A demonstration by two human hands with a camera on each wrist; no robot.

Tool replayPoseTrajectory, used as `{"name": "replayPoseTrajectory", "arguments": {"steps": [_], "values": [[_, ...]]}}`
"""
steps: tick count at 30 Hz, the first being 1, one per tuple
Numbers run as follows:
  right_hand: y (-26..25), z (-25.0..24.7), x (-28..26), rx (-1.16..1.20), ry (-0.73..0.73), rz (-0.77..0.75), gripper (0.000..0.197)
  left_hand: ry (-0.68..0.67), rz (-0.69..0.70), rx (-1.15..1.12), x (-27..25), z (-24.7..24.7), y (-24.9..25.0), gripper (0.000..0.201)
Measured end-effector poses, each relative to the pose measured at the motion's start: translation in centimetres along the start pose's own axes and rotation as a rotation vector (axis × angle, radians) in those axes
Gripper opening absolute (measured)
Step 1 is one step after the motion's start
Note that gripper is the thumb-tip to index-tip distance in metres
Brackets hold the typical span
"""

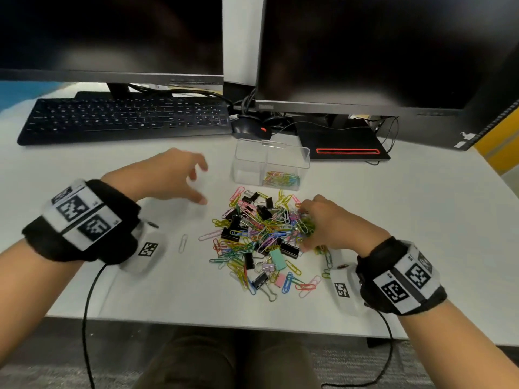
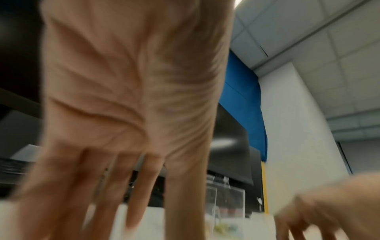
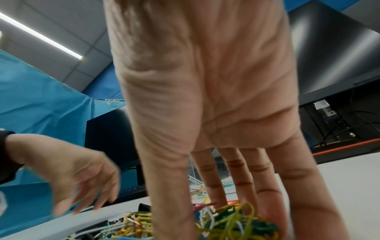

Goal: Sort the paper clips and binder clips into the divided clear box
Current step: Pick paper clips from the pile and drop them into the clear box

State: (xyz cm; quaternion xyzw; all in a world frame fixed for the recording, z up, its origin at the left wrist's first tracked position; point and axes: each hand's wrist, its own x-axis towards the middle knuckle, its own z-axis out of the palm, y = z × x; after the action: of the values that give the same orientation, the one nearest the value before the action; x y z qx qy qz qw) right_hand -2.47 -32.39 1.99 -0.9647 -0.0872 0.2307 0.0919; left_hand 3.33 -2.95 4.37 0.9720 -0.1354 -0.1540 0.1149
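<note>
Two bare hands work over a white desk [image 1: 393, 197] where a loose heap of coloured wire paper clips [image 1: 261, 234] lies mixed with black and pastel folding binder clips [image 1: 289, 249]. The right hand [image 1: 334, 223] reaches down into the right side of the heap, fingers extended into a tangle of green and yellow paper clips; whether it has closed on any of them I cannot tell. The left hand [image 1: 171, 178] hovers left of the heap with fingers spread and relaxed, holding nothing. Just behind the heap stands the clear plastic divided box [image 1: 247, 158]: its right compartment holds a small layer of coloured paper clips, its left compartment shows none. One white paper clip [image 1: 183, 243] lies apart, left of the heap. A black keyboard [image 1: 123, 119] sits behind.
</note>
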Motion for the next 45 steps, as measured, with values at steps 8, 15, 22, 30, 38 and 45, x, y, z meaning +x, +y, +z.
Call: {"name": "replayPoseTrajectory", "arguments": {"steps": [8, 15, 22, 30, 38, 45], "values": [[0.3, -0.1, 1.5, 0.005, 0.188, -0.049, 0.014, -0.380, -0.115, -0.023, -2.2, 3.2, -0.7, 0.042], [1.5, -0.9, 1.4, 0.300, 0.312, -0.031, 0.014, -0.248, 0.105, -0.121, -0.4, 4.6, 3.0, 0.025], [1.7, -3.3, 0.3, 0.769, 0.491, -0.090, 0.012, 0.027, 0.318, -0.085, 1.0, 3.3, 4.7, 0.020], [0.2, -7.2, 4.4, 0.629, 0.766, -0.214, 0.014, 0.051, 0.378, 0.024, 2.9, 3.8, 7.1, 0.035], [-0.6, -5.5, 6.4, 0.363, 0.723, -0.210, 0.029, 0.023, 0.378, 0.132, 3.7, 5.1, 9.0, 0.035], [-1.4, -3.3, 4.4, 0.213, 0.528, -0.320, 0.026, 0.060, 0.334, 0.117, 3.8, 5.5, 9.6, 0.029]]}}
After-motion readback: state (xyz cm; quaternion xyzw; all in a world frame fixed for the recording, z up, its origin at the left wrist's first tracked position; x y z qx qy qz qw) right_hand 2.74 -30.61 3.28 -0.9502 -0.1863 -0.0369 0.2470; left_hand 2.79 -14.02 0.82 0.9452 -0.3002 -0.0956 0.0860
